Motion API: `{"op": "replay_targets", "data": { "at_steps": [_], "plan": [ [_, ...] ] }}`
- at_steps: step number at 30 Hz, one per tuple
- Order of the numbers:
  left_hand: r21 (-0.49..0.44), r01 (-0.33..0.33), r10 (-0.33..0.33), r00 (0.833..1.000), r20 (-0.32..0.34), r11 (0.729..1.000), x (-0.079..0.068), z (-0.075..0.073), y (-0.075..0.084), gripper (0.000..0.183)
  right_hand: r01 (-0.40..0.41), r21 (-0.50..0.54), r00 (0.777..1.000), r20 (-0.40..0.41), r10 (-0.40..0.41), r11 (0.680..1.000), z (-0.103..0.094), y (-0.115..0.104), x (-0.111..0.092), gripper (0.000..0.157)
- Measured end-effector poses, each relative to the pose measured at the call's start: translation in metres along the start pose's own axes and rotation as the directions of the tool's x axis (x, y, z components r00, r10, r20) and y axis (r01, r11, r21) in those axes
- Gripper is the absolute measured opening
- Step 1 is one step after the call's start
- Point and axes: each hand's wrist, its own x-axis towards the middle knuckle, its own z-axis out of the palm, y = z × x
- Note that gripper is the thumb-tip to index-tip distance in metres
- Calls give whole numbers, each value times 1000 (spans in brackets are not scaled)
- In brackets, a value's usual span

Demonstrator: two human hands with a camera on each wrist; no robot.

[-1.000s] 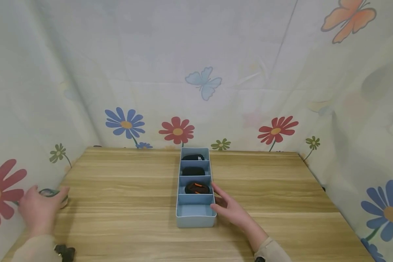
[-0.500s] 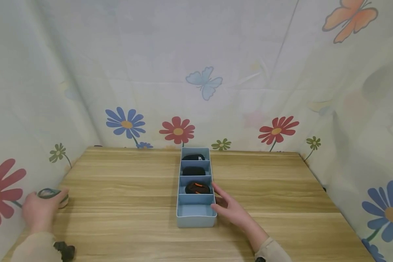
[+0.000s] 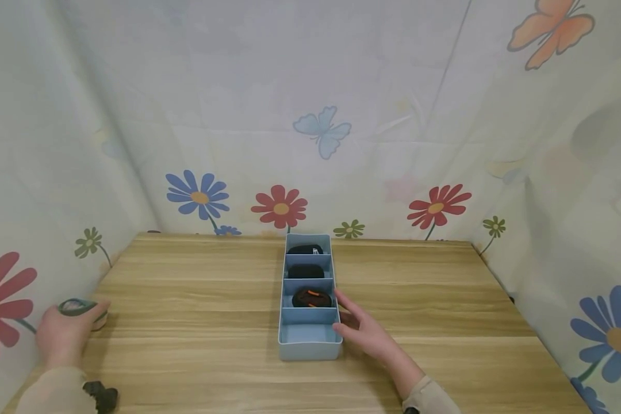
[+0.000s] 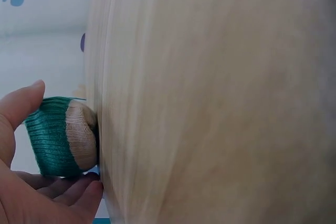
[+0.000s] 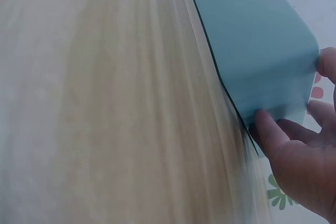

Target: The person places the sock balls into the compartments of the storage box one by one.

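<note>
My left hand (image 3: 64,333) is at the table's far left and holds a rolled pair of socks (image 4: 58,135) between thumb and fingers. The roll is ribbed green with a beige band, and sits against the tabletop. My right hand (image 3: 370,333) rests on the right side of a long light-blue divided box (image 3: 310,351), near its front end. Its thumb and one finger touch the rim, while lower fingers (image 5: 270,129) lie against the outer wall. Dark rolled bundles fill three compartments: one with white marks (image 3: 305,249), a plain black one (image 3: 305,271), and one with orange stripes (image 3: 312,298).
The front compartment (image 3: 309,332) shows its bare floor. Wood-grain tabletop (image 3: 202,310) stretches on both sides of the box. A flower-printed cloth (image 3: 238,115) hangs behind and along both sides of the table. A black device (image 3: 102,397) is on my left sleeve.
My left hand shifts very slightly, with the rolled socks still in its grasp. The right hand and the box stay in place.
</note>
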Motion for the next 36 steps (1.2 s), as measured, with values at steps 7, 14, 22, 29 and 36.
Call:
{"op": "replay_targets", "data": {
  "at_steps": [7,14,22,29,36],
  "plan": [
    [13,-46,46,999,-28,999,1,1,-2,97,0,0,1000,1,0,1000,0,0,0,71],
    [-36,-73,73,997,-6,997,1,2,0,89,16,6,1000,7,-16,1000,0,-1,-1,71],
    [-15,-110,110,994,7,994,0,3,5,79,2,-14,1000,-10,-2,1000,0,1,-1,72],
    [16,-138,138,990,11,990,3,4,4,65,1,-15,1000,-5,-1,1000,0,1,-1,72],
    [61,-172,171,985,17,983,2,3,6,56,9,-5,1000,3,-9,1000,0,-2,-2,71]
  ]
}}
